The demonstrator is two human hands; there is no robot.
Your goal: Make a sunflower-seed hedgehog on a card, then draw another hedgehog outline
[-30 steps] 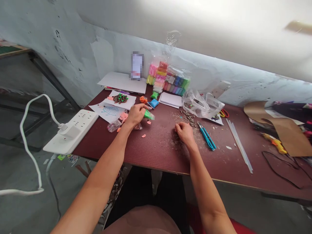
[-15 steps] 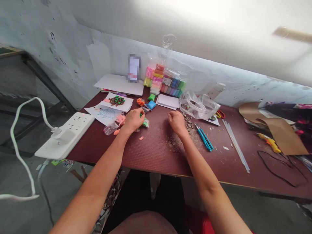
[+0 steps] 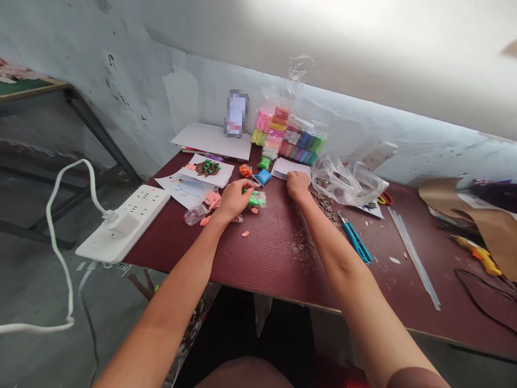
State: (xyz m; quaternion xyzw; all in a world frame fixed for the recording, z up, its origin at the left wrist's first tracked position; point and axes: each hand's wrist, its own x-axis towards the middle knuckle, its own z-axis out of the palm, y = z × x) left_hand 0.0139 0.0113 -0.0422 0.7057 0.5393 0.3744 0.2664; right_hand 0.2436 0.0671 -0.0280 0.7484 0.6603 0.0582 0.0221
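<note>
My left hand has its fingers curled beside a bag of green clay; whether it grips anything is hidden. Pink clay lies left of that hand. My right hand is closed at the front of a stack of white paper; its fingertips are hidden. Orange clay and a blue packet lie between the hands, farther back. At the left, a drawing lies partly under a white sheet bearing striped seeds with green bits.
A white power strip sits at the table's left edge. Right of my right hand are loose seeds, a clear plastic bag, a teal cutter, glue sticks and a yellow glue gun. Packed clay stands behind.
My right hand has moved away from me to the white paper stack. My left hand has shifted slightly, and more of the green clay shows. The view has turned a little left.
</note>
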